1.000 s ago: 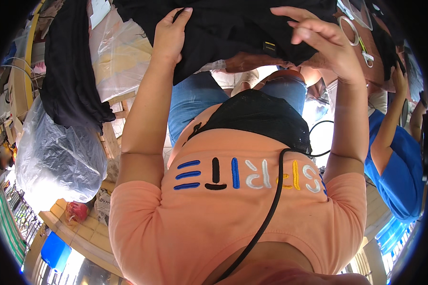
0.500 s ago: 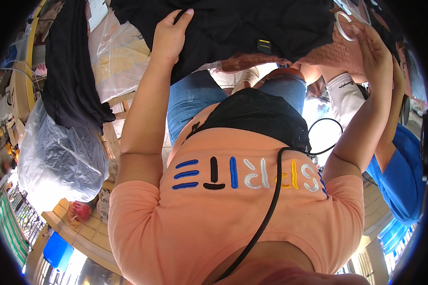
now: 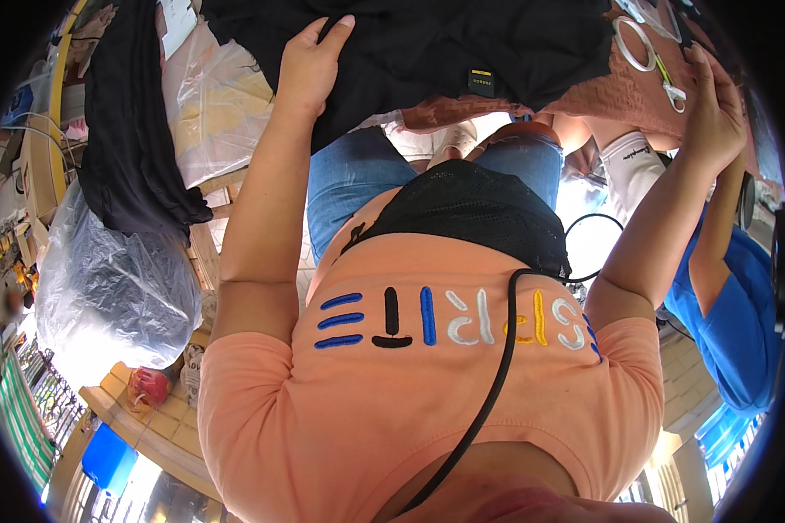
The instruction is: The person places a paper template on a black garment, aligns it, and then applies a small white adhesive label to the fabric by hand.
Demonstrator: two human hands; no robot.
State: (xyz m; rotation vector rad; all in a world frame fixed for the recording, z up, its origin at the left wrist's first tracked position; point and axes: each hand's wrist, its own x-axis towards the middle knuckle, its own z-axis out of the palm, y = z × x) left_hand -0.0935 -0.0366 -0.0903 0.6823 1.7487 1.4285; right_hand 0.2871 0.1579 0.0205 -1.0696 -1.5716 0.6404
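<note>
A black garment (image 3: 445,52) with a small black and yellow label (image 3: 481,82) spreads across the top, over brown cloth. My left hand (image 3: 310,70) grips its left part, thumb on top and the other fingers partly hidden. To the right, a white ring (image 3: 634,44), like a narrow roll of tape, lies on the brown cloth (image 3: 597,100). Beside it is a small tool (image 3: 669,84) with a yellow-green part and a white loop. My right hand (image 3: 715,113) is just right of this tool, fingertips drawn together; what they hold, if anything, cannot be made out.
More black cloth (image 3: 135,131) hangs at the left beside a clear plastic sheet (image 3: 214,96). Below it bulges a clear plastic bag (image 3: 118,279). Close on the right is another person's blue sleeve (image 3: 733,305). A black cable (image 3: 488,392) runs down over my shirt.
My right hand has left the white ring and moved right and slightly down. The ring lies on the cloth, and the yellow-green tool shows beside it. My left hand stays put.
</note>
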